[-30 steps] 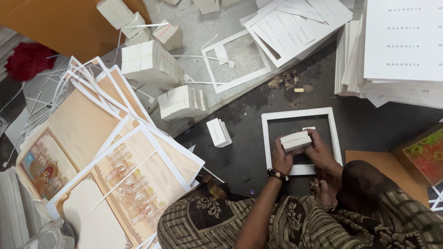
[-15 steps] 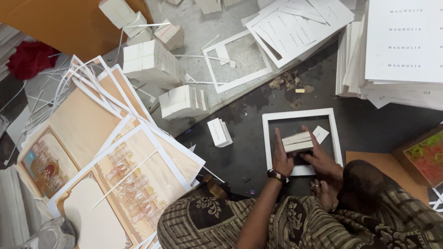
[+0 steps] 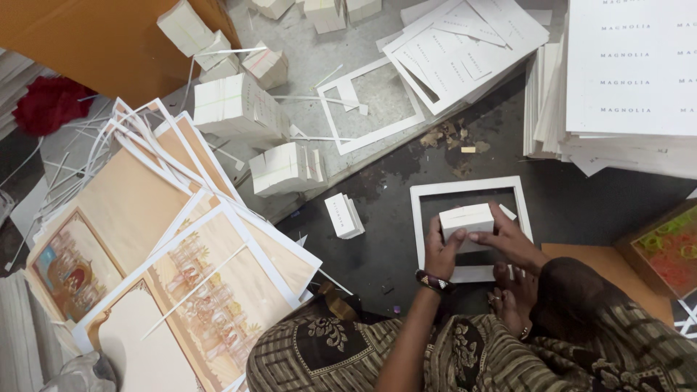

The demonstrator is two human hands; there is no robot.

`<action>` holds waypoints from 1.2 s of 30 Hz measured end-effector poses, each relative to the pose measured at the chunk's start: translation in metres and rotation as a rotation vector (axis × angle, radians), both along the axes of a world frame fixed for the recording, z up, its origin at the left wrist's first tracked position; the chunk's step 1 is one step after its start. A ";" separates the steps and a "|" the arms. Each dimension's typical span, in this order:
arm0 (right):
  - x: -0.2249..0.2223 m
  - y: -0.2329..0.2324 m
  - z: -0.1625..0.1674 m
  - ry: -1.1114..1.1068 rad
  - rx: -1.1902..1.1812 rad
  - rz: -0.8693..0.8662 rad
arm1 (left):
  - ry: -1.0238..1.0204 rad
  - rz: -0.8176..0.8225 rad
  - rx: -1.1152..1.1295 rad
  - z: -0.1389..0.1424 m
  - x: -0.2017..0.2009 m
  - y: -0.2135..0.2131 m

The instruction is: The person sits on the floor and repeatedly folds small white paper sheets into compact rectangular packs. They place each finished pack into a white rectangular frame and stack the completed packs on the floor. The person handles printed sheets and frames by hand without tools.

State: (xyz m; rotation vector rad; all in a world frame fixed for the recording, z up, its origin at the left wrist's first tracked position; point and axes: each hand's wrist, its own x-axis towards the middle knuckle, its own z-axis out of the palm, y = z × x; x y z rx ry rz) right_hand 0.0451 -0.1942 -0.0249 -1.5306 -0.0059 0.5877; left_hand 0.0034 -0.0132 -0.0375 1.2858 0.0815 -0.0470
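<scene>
Gripping card stack [image 3: 467, 218] inside frame [image 3: 417, 225], both hands.

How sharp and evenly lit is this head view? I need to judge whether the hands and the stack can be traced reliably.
Head view: the left hand and right hand on the small white card stack are fairly sharp, with little motion blur; light is soft and uneven, the dark floor is dim while the white sheet piles top right look bright, nearly washed out; edges bend slightly from the wide lens.
</scene>
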 end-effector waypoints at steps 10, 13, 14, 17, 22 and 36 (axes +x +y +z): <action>-0.011 0.027 0.043 -0.281 -0.223 -0.223 | 0.047 0.469 0.110 0.050 0.008 -0.043; -0.008 0.032 0.055 -0.303 -0.324 -0.264 | 0.036 0.510 0.167 0.055 0.016 -0.044; -0.006 0.034 0.058 -0.301 -0.326 -0.280 | 0.042 0.510 0.173 0.056 0.018 -0.045; -0.001 0.037 0.064 -0.330 -0.349 -0.298 | 0.051 0.522 0.195 0.055 0.025 -0.047; 0.010 0.041 0.065 -0.431 -0.395 -0.313 | 0.075 0.596 0.267 0.048 0.044 -0.055; 0.018 0.025 0.070 -0.284 -0.143 -0.420 | -0.121 0.463 0.251 0.106 0.028 -0.051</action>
